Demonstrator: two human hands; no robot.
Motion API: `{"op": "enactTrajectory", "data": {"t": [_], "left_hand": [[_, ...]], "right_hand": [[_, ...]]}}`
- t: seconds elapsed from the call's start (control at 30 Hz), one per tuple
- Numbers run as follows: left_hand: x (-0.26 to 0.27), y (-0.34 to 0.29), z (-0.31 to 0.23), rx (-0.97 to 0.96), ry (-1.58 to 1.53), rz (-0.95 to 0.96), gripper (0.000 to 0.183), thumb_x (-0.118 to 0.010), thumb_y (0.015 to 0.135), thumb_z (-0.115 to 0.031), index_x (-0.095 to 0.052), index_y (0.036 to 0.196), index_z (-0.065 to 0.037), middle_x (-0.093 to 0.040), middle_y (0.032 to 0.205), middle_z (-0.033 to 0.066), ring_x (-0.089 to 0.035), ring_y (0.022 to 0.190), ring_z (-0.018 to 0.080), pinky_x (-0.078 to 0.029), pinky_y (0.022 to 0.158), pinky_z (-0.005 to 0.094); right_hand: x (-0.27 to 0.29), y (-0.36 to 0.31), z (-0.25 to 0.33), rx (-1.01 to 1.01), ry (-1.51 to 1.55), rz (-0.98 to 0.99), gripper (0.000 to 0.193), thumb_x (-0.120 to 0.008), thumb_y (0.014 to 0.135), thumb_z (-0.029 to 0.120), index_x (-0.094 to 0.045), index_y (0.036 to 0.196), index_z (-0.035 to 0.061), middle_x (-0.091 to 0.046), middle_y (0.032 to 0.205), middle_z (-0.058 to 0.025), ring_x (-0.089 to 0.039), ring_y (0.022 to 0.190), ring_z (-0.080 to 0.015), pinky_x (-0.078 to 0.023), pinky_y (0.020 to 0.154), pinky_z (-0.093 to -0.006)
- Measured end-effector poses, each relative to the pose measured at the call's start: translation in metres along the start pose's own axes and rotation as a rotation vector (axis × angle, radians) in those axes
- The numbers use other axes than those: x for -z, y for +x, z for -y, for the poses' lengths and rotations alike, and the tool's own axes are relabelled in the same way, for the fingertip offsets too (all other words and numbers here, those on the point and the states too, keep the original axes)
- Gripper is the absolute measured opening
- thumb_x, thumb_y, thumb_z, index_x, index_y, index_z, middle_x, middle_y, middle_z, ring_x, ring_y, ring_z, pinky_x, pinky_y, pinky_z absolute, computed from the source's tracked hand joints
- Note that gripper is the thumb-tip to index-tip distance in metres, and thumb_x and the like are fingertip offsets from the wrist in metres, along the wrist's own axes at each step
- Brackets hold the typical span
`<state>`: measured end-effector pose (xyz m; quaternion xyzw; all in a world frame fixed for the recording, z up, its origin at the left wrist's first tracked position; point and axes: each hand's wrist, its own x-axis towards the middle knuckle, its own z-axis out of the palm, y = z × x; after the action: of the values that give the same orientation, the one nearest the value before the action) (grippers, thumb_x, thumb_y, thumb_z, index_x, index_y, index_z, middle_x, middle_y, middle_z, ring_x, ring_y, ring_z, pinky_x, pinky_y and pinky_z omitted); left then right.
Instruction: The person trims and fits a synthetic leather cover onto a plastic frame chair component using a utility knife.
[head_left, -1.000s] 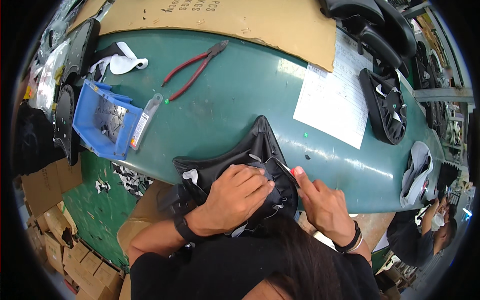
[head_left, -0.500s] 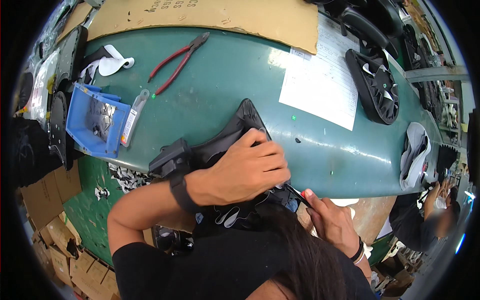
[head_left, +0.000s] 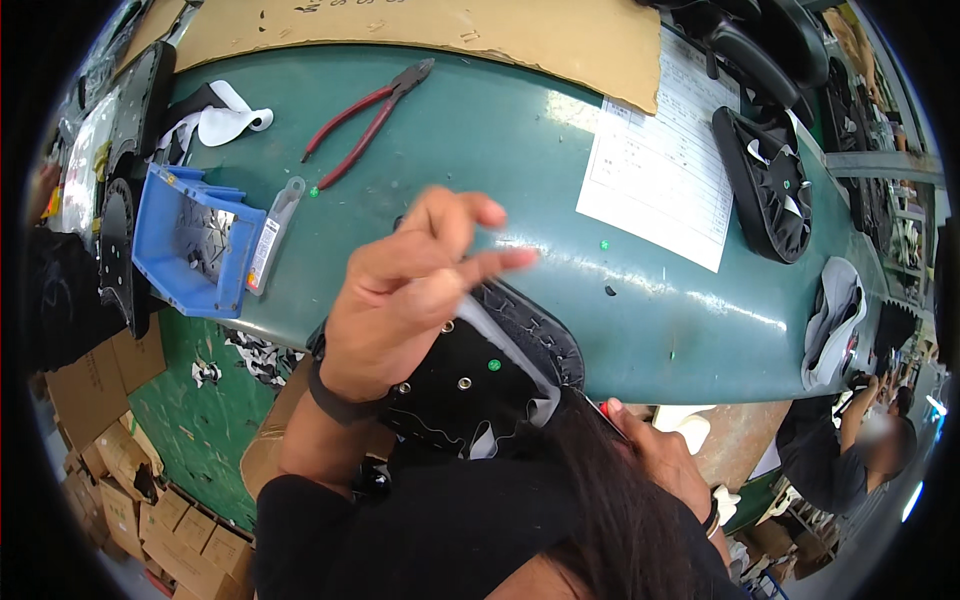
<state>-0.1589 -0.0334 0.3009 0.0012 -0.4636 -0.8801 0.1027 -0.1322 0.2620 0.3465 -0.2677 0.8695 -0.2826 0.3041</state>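
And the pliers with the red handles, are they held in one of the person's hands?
No, the pliers lie on the green table, apart from the left hand and right hand.

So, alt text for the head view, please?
A person's blurred left hand hovers over a black padded piece; the right hand holds a partly hidden tool. Red-handled pliers and a printed sheet lie on a green table.

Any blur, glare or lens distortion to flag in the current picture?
Head view: the left hand has blurred fingers, apparently from motion; head view again: pale glare streaks cross the green table, which bows fisheye-style; same head view: the red-handled pliers look fairly crisp, and the picture's corners are black.
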Motion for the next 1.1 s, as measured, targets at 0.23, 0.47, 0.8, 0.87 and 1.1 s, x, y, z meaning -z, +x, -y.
{"op": "enactTrajectory", "data": {"t": [0.23,0.47,0.8,0.87,1.1], "left_hand": [[-0.012,-0.003,-0.019,-0.116,1.532,0.500,0.025,-0.070,0.082,-0.028,-0.060,0.078,-0.005,-0.051,0.072,0.0088,-0.050,0.069,0.0245,-0.041,0.059,0.0340],[0.001,0.013,0.001,0.130,0.787,0.234,0.032,-0.067,0.084,-0.016,-0.050,0.060,-0.003,-0.047,0.073,0.0045,-0.042,0.067,0.0179,-0.035,0.063,0.0348],[-0.005,0.013,0.001,-0.158,1.563,0.436,0.022,-0.071,0.077,-0.022,-0.059,0.075,-0.003,-0.061,0.075,0.0092,-0.057,0.068,0.0254,-0.043,0.060,0.0350],[-0.001,0.017,0.008,-0.199,1.580,0.445,0.024,-0.070,0.076,-0.025,-0.059,0.070,-0.004,-0.060,0.072,0.0082,-0.056,0.069,0.0250,-0.042,0.063,0.0365],[0.024,0.044,-0.011,0.388,0.193,0.054,0.025,-0.063,0.081,-0.016,-0.053,0.062,-0.005,-0.047,0.066,-0.0009,-0.044,0.068,0.0083,-0.035,0.065,0.0245]], "right_hand": [[0.028,0.069,0.005,0.168,-0.270,-0.072,0.059,-0.067,0.085,0.010,-0.048,0.140,0.0210,-0.054,0.068,-0.0125,-0.057,0.057,-0.0356,-0.045,0.053,-0.0431],[-0.001,0.057,0.011,0.078,-0.096,-0.142,0.054,-0.065,0.086,0.007,-0.047,0.137,0.0041,-0.065,0.083,-0.0195,-0.062,0.068,-0.0407,-0.048,0.060,-0.0467],[0.014,0.089,0.008,0.139,-0.261,-0.158,0.051,-0.062,0.091,0.017,-0.047,0.140,0.0166,-0.064,0.077,-0.0143,-0.060,0.062,-0.0382,-0.043,0.053,-0.0459],[0.026,0.101,0.017,0.128,-0.332,-0.088,0.050,-0.061,0.091,0.019,-0.047,0.139,0.0165,-0.064,0.074,-0.0143,-0.060,0.061,-0.0392,-0.044,0.053,-0.0463],[-0.011,0.066,0.015,0.019,-0.043,-0.139,0.050,-0.064,0.089,0.015,-0.048,0.136,0.0089,-0.067,0.081,-0.0183,-0.061,0.067,-0.0432,-0.047,0.060,-0.0487]]}}
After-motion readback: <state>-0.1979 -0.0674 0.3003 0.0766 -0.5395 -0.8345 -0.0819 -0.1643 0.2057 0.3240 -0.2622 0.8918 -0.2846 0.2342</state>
